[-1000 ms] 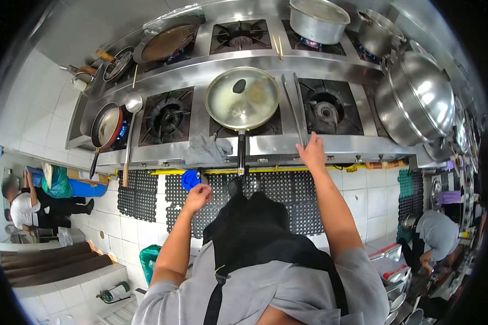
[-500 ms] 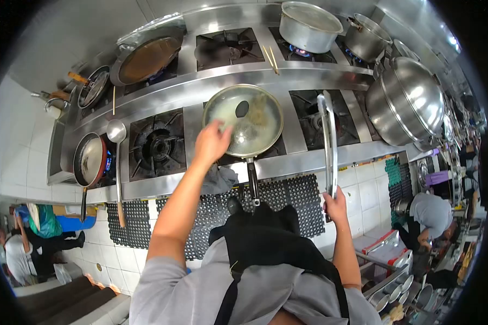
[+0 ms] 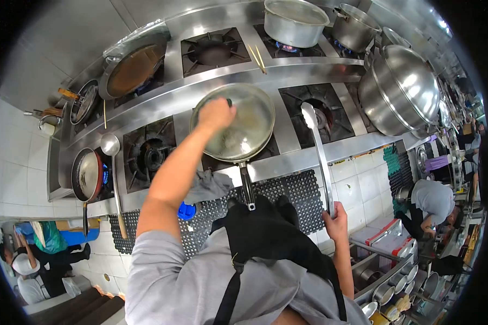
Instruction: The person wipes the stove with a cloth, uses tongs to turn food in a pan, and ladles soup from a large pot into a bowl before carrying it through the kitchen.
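My left hand [image 3: 216, 115] is closed on the dark knob of a glass lid [image 3: 249, 116], its fingers wrapped over most of the knob. The steamed-up lid lies over a frying pan [image 3: 234, 161] on the front burner, so the food beneath shows only as a pale blur. A black pan handle [image 3: 247, 187] points toward me. Off to the right, my right hand [image 3: 336, 221] grips long metal tongs [image 3: 321, 157] near their lower end. The tongs' tips reach over the neighbouring front burner [image 3: 322, 116].
A red pan [image 3: 87, 174] sits over a flame at left, beside a ladle [image 3: 110, 145]. Chopsticks [image 3: 257, 58] lie on the ledge. Behind are a large pot [image 3: 296, 24] and a wide brown-bottomed pan [image 3: 133, 70]; a domed steamer [image 3: 401, 89] stands right. A person [image 3: 431, 203] bends at far right.
My left hand has moved from beside the lid's knob onto it and closed around it. The tongs in my right hand have swung their tips left and their arms have come together.
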Motion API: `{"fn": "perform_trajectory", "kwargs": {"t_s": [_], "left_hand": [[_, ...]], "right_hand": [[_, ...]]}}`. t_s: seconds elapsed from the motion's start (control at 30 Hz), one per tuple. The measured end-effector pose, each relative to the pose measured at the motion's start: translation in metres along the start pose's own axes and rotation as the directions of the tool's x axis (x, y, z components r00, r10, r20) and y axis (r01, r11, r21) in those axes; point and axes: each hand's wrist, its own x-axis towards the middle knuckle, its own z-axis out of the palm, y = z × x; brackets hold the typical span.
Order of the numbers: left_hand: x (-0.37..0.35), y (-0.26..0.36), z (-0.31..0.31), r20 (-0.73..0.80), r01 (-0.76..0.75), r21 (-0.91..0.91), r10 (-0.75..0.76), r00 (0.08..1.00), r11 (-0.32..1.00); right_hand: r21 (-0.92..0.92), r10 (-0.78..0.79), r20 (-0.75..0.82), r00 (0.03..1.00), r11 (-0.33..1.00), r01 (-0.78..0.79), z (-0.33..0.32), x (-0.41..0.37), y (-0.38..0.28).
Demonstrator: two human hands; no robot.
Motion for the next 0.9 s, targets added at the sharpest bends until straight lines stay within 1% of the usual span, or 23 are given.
{"fn": "perform_trajectory", "kwargs": {"t_s": [0.03, 0.07, 0.1, 0.13, 0.17, 0.2, 0.27, 0.3, 0.33, 0.37, 0.4, 0.43, 0.47, 0.53, 0.57, 0.6, 0.67, 0.7, 0.73, 0.8, 0.83, 0.87, 0.9], "left_hand": [[0.004, -0.003, -0.018, 0.033, 0.008, -0.019, -0.007, 0.999, 1.000], [0.016, -0.017, -0.019, 0.014, 0.019, -0.091, -0.018, 1.000, 0.996], [0.020, -0.025, -0.037, 0.017, 0.005, -0.124, -0.003, 1.000, 0.992], [0.023, -0.033, -0.051, -0.038, -0.009, -0.176, 0.002, 0.999, 0.984], [0.025, -0.040, -0.064, -0.099, -0.026, -0.226, 0.004, 0.995, 0.974], [0.024, -0.044, -0.077, -0.101, -0.017, -0.226, -0.006, 0.995, 0.974], [0.019, -0.047, -0.100, -0.156, 0.000, -0.360, -0.060, 0.986, 0.933], [0.016, -0.048, -0.106, -0.162, 0.007, -0.361, -0.070, 0.984, 0.933], [0.013, -0.049, -0.110, -0.157, 0.001, -0.478, -0.086, 0.984, 0.879], [0.009, -0.050, -0.114, -0.150, -0.006, -0.586, -0.102, 0.983, 0.810], [0.004, -0.049, -0.118, -0.153, 0.001, -0.587, -0.112, 0.982, 0.810], [0.000, -0.048, -0.122, -0.116, 0.046, -0.615, -0.148, 0.982, 0.787], [-0.004, -0.049, -0.123, -0.078, 0.091, -0.641, -0.182, 0.980, 0.762], [-0.006, -0.055, -0.116, -0.101, 0.091, -0.665, -0.211, 0.972, 0.742], [-0.007, -0.058, -0.112, -0.119, 0.086, -0.687, -0.229, 0.966, 0.721], [-0.010, -0.059, -0.112, -0.118, 0.092, -0.689, -0.237, 0.964, 0.718], [-0.016, -0.062, -0.111, -0.045, 0.132, -0.749, -0.249, 0.968, 0.649], [-0.017, -0.065, -0.109, -0.043, 0.135, -0.753, -0.253, 0.966, 0.644], [-0.018, -0.068, -0.107, -0.013, 0.151, -0.780, -0.257, 0.966, 0.607], [-0.016, -0.076, -0.101, 0.018, 0.168, -0.810, -0.263, 0.965, 0.562], [-0.015, -0.079, -0.097, 0.007, 0.157, -0.828, -0.270, 0.963, 0.538], [-0.015, -0.084, -0.093, -0.003, 0.145, -0.845, -0.276, 0.961, 0.515], [-0.016, -0.085, -0.093, -0.002, 0.146, -0.847, -0.277, 0.961, 0.511]], "right_hand": [[0.022, -0.012, 0.007, 1.000, 1.000, 0.012, -0.004, 0.002, 0.003], [0.020, -0.006, 0.016, 1.000, 1.000, 0.006, -0.010, 0.006, -0.002], [-0.023, 0.031, 0.063, 0.998, 0.999, -0.030, -0.016, 0.012, -0.014], [-0.068, 0.070, 0.111, 0.991, 0.996, -0.062, -0.022, 0.017, -0.022], [-0.084, 0.003, 0.135, 0.991, 0.996, 0.008, -0.026, 0.023, -0.023], [-0.084, -0.001, 0.144, 0.990, 0.996, 0.013, -0.029, 0.031, -0.028], [-0.199, -0.078, 0.245, 0.966, 0.971, 0.129, -0.033, 0.046, -0.037], [-0.166, -0.176, 0.253, 0.951, 0.961, 0.221, -0.030, 0.054, -0.038], [-0.165, -0.180, 0.261, 0.948, 0.960, 0.228, -0.030, 0.060, -0.042], [-0.210, -0.180, 0.307, 0.934, 0.945, 0.251, -0.031, 0.067, -0.048], [-0.254, -0.179, 0.353, 0.918, 0.926, 0.278, -0.031, 0.073, -0.062], [-0.264, -0.087, 0.389, 0.917, 0.943, 0.201, -0.032, 0.077, -0.078], [-0.263, -0.090, 0.399, 0.913, 0.942, 0.208, -0.035, 0.081, -0.089], [-0.416, -0.121, 0.391, 0.912, 0.861, 0.293, -0.036, 0.089, -0.104], [-0.431, -0.255, 0.388, 0.886, 0.799, 0.419, -0.040, 0.096, -0.101], [-0.431, -0.255, 0.396, 0.882, 0.797, 0.423, -0.043, 0.101, -0.105], [-0.529, -0.407, 0.429, 0.807, 0.610, 0.589, -0.053, 0.108, -0.124], [-0.620, -0.354, 0.457, 0.816, 0.531, 0.577, -0.056, 0.110, -0.136], [-0.622, -0.351, 0.462, 0.815, 0.526, 0.580, -0.057, 0.111, -0.149], [-0.713, -0.318, 0.527, 0.788, 0.340, 0.613, -0.057, 0.115, -0.172], [-0.718, -0.338, 0.559, 0.757, 0.260, 0.646, -0.056, 0.116, -0.183], [-0.718, -0.336, 0.562, 0.756, 0.255, 0.647, -0.054, 0.116, -0.192], [-0.726, -0.343, 0.580, 0.739, 0.195, 0.660, -0.051, 0.117, -0.200]]}}
